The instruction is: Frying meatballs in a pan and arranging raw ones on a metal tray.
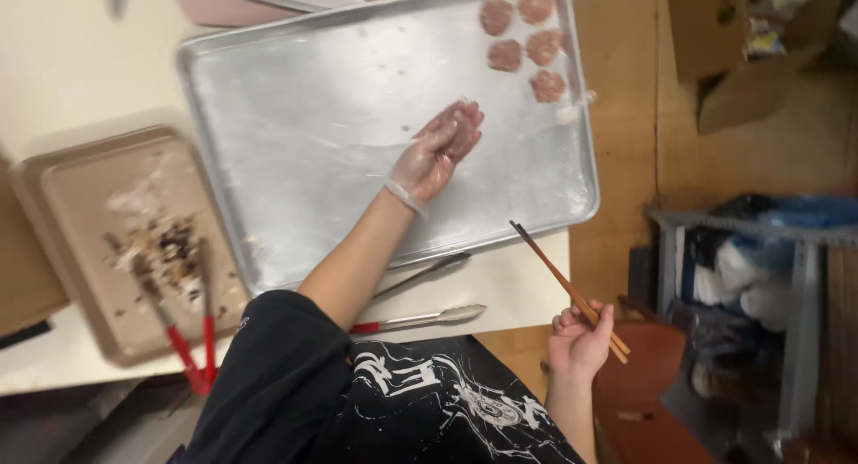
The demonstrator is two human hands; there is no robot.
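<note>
Left hand, in a clear glove, lies palm-up and open over the middle of the tray, with a thin layer of meat spread across palm and fingers. Right hand, bare, is off the surface past its edge, closed around chopsticks whose tips point toward the tray's near rim without touching it. Patties: five, grouped in the tray's far corner, well apart from the left hand and farther from the right. Tongs: one pair with red grips on the surface beside the tray, just next to the left forearm. A second pair of red-handled tongs rests on a brown tray holding dark scraps; what the scraps are cannot be made out. The brown tray's far side is cut off by the frame. Chopsticks counted: two.
</note>
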